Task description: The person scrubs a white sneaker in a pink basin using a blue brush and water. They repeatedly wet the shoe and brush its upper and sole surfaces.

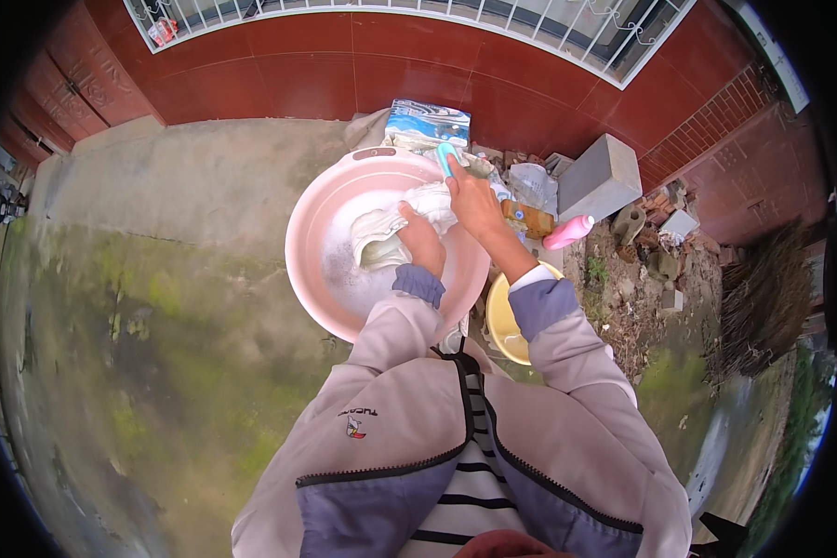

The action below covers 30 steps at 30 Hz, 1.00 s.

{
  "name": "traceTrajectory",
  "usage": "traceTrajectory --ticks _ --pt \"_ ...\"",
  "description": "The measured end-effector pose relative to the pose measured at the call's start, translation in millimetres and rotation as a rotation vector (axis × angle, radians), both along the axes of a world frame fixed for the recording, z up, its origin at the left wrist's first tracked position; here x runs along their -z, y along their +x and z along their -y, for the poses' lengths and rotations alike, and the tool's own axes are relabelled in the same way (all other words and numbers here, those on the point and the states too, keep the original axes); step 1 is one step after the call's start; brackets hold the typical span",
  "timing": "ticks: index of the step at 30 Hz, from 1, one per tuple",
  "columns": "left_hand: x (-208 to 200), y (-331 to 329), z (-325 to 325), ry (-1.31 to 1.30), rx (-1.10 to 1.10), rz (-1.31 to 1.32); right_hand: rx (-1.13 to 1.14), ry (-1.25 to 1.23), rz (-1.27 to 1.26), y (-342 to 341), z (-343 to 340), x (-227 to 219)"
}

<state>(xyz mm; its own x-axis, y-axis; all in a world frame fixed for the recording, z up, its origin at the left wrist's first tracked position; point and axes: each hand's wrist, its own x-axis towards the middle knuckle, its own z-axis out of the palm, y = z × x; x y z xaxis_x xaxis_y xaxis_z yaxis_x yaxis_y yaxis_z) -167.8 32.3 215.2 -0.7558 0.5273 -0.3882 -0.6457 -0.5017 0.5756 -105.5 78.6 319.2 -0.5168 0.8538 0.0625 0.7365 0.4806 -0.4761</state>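
A wide pink basin (299,270) of sudsy water (339,223) stands in front of me. Inside it my left hand (422,244) is closed on a bunched white cloth (374,232), which spreads toward the far right of the basin. Over the right rim, my right hand (475,200) grips a turquoise scrubbing brush (446,158), raised off the cloth. Its bristles are hidden from here, as are some fingers of both hands.
Right of the basin are a yellow basin (500,321), a pink bottle (568,232) and a grey block (601,181). A blue-and-white box (428,121) stands behind, by the red wall (409,60). Rubble (660,228) and a brushwood pile (767,288) lie farther right.
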Motion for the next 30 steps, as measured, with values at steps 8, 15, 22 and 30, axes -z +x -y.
traceTrajectory --ticks 8,15,22,30 --pt "-15.2 -13.1 20.7 0.123 0.149 -0.037 0.06 -0.259 -0.336 24.0 -17.1 30.3" --pt "-21.7 -22.8 34.1 0.087 0.356 0.07 -0.167 -0.044 -0.363 25.5 -20.7 30.3" --pt "-31.3 -13.4 39.9 -0.091 0.348 -0.065 -0.46 0.079 -0.044 77.9 17.3 -8.4" --pt "-11.6 -9.6 37.3 -0.25 0.228 -0.077 -0.477 0.013 0.172 41.6 15.5 -5.7"
